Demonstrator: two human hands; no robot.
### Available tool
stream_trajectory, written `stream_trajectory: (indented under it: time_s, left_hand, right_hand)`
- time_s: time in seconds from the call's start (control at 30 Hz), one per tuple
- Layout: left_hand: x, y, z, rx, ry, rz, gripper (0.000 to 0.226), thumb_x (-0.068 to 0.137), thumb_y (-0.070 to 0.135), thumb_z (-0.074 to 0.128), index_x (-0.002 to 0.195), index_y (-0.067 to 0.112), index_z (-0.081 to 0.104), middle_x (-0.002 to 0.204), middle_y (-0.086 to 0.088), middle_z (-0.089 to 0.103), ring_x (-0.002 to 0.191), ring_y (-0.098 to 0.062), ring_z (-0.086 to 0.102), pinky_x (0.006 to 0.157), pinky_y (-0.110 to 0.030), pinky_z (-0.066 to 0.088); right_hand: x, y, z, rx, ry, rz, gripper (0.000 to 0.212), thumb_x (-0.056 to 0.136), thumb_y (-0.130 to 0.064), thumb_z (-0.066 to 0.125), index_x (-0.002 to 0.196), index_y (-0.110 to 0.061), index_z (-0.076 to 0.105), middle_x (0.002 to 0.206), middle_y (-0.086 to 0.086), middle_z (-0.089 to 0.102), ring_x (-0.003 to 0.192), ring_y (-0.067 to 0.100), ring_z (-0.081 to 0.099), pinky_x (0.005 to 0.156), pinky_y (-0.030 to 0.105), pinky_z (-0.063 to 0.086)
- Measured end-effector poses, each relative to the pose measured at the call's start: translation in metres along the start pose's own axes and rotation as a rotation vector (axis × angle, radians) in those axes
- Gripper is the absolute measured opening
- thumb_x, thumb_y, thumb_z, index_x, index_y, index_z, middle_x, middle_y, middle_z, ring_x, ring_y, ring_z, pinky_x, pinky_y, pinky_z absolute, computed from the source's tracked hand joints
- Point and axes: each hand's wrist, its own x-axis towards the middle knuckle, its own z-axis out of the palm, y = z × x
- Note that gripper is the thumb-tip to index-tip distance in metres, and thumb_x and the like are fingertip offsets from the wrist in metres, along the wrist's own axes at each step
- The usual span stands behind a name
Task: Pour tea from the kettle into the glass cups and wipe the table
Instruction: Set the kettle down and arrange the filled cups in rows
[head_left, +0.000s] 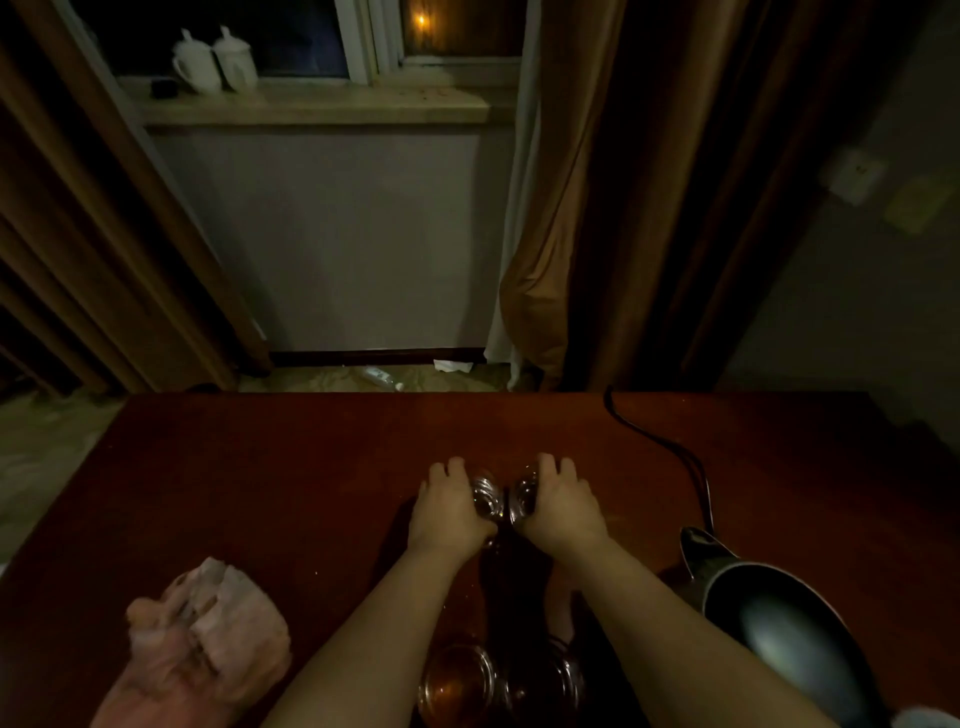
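Observation:
Two clear ribbed glass cups stand side by side in the middle of the dark red table (291, 467). My left hand (447, 512) is wrapped around the left glass cup (485, 493). My right hand (563, 506) grips the right glass cup (522, 496). Both cups are partly hidden by my fingers. Two more glass cups sit at the near edge between my forearms, the left one (457, 683) holding amber tea, the right one (545, 686) dark and hard to read. The steel kettle (769, 618) stands at the right. A crumpled pink cloth (208, 639) lies at the near left.
The kettle's black cord (660, 441) runs across the table's right side to the far edge. Beyond the table are brown curtains (597, 208), a wall and a windowsill with two white lidded mugs (213, 62). A plastic bottle (384, 378) lies on the floor.

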Motion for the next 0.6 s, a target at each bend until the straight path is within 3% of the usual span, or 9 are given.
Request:
stream_trajectory:
  time_s: [0.2,0.3,0.4,0.47,0.53,0.6]
  left_hand:
    - [0.001,-0.002,0.005,-0.003,0.032,-0.025,0.092,0.069,0.024,0.079,0.141,0.01,0.024,0.14,-0.01,0.035,0.129,-0.027,0.038,0.103,-0.034,0.036]
    - [-0.001,-0.003,0.003,-0.04,-0.055,-0.001,0.103,0.072,0.024,0.077,0.147,0.011,0.009,0.151,-0.013,0.02,0.138,-0.031,0.025,0.111,-0.038,0.03]
    - [-0.011,-0.009,-0.01,-0.164,-0.157,0.032,0.107,0.076,0.027,0.073,0.148,0.015,-0.005,0.157,-0.013,-0.003,0.145,-0.031,0.005,0.118,-0.042,0.015]
    - [-0.028,-0.023,-0.027,-0.215,-0.146,0.071,0.095,0.078,0.028,0.072,0.148,0.016,0.009,0.156,-0.011,0.007,0.144,-0.027,0.013,0.116,-0.035,0.018]
    - [-0.052,-0.048,-0.049,-0.195,-0.238,0.097,0.08,0.079,0.026,0.071,0.144,0.022,0.025,0.15,-0.007,0.024,0.137,-0.023,0.027,0.11,-0.031,0.027]
    - [-0.081,-0.077,-0.065,-0.113,-0.455,0.101,0.072,0.081,0.029,0.07,0.14,0.03,0.029,0.146,-0.001,0.027,0.133,-0.018,0.03,0.108,-0.029,0.031]
  right_hand:
    - [0.003,0.005,0.003,0.002,-0.039,0.012,0.076,0.079,-0.035,0.064,0.141,-0.024,0.021,0.141,0.009,0.034,0.125,0.034,0.04,0.102,0.045,0.037]
    - [-0.003,0.002,-0.001,0.007,-0.088,0.039,0.09,0.079,-0.041,0.063,0.147,-0.028,0.006,0.156,0.01,0.013,0.138,0.037,0.023,0.111,0.049,0.024]
    - [-0.025,-0.009,-0.011,0.071,0.062,-0.021,0.091,0.081,-0.043,0.061,0.148,-0.026,0.003,0.159,0.008,0.001,0.144,0.035,0.01,0.115,0.049,0.015]
    - [-0.049,-0.014,-0.016,0.144,0.167,-0.13,0.078,0.083,-0.037,0.061,0.146,-0.023,0.016,0.156,0.006,0.015,0.142,0.028,0.02,0.113,0.042,0.023]
    - [-0.078,-0.014,-0.016,0.183,0.016,-0.274,0.066,0.085,-0.033,0.06,0.141,-0.023,0.028,0.149,0.002,0.031,0.135,0.021,0.034,0.107,0.033,0.033]
    - [-0.105,-0.013,-0.008,0.097,-0.286,-0.373,0.071,0.083,-0.034,0.062,0.143,-0.03,0.024,0.149,0.001,0.028,0.133,0.021,0.035,0.107,0.033,0.034]
